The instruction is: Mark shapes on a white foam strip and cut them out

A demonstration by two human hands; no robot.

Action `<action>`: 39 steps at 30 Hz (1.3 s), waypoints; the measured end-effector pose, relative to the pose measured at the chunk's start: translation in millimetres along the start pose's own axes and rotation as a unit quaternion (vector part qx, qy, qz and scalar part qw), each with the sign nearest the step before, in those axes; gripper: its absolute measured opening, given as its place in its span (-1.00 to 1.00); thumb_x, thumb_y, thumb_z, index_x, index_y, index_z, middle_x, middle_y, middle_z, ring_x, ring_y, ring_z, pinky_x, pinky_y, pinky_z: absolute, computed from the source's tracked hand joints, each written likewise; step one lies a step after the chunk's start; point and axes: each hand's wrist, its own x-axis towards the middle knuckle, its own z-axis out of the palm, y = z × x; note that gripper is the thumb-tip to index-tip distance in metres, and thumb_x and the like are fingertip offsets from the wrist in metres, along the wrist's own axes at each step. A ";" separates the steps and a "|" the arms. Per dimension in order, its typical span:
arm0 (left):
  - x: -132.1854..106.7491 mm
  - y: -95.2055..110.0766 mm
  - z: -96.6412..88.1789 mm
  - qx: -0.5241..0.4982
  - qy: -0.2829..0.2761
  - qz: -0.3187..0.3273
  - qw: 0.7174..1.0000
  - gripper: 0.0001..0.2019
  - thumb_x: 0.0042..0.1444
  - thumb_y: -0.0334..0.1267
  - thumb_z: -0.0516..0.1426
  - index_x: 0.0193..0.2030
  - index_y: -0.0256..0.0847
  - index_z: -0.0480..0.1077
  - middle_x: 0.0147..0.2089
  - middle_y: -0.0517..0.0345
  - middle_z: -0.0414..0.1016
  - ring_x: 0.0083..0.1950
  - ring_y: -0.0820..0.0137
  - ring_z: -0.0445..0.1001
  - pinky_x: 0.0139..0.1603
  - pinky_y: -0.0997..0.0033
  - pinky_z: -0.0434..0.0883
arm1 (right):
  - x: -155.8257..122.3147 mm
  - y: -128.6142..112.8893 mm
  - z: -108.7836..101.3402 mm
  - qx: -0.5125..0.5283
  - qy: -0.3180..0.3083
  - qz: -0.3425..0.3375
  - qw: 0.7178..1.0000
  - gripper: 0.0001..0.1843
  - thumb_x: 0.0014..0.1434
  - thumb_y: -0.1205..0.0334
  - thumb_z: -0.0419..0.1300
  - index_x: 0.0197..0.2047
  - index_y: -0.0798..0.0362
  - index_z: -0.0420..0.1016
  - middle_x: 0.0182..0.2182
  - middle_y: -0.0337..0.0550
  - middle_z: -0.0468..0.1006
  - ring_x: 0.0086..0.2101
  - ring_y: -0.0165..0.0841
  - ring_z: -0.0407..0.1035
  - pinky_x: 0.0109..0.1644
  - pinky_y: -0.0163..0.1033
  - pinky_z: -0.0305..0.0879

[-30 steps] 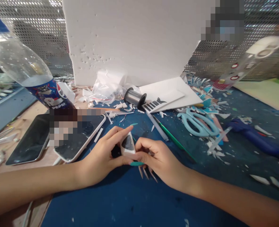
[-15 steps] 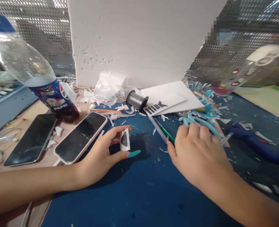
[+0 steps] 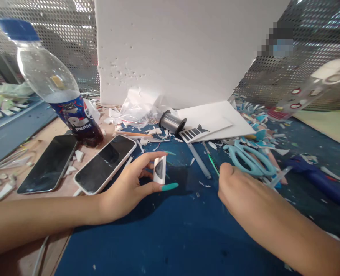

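Observation:
My left hand (image 3: 126,188) pinches a small white foam block (image 3: 159,170) between thumb and fingertips, above the blue mat. A dark rounded shape marks the block's near face. My right hand (image 3: 236,188) is closed round a slim green-handled tool (image 3: 214,163); its thin tip points away from me, and the fist hides the rest. Left of that tool lies a grey translucent glue stick (image 3: 199,161). Just beyond my right knuckles rest light blue scissors (image 3: 247,159).
A Pepsi bottle (image 3: 69,99) and two phones (image 3: 47,165) stand or lie on the left. Behind are a wire spool (image 3: 172,122), foam sheets (image 3: 230,119), a plastic bag (image 3: 138,111) and a tall white board (image 3: 170,50). A blue glue gun (image 3: 319,180) lies right, amid foam scraps.
My right hand has closed on the green tool and drawn it slightly toward me, away from the glue stick, uncovering the scissors. My left hand still holds the foam block. The view has shifted slightly.

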 end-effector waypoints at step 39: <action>-3.0 10.7 1.2 -0.079 -0.022 -0.069 0.994 -0.45 -0.03 -0.41 0.50 0.12 -0.10 0.54 -0.22 0.32 0.70 -0.19 0.45 0.63 -0.08 0.53 0.53 | 16.0 -16.8 42.5 0.378 0.151 -0.080 0.910 -0.80 0.55 0.27 0.00 -0.18 -0.02 0.30 -0.41 -0.28 0.37 -0.55 -0.46 0.23 -0.48 -0.35 0.16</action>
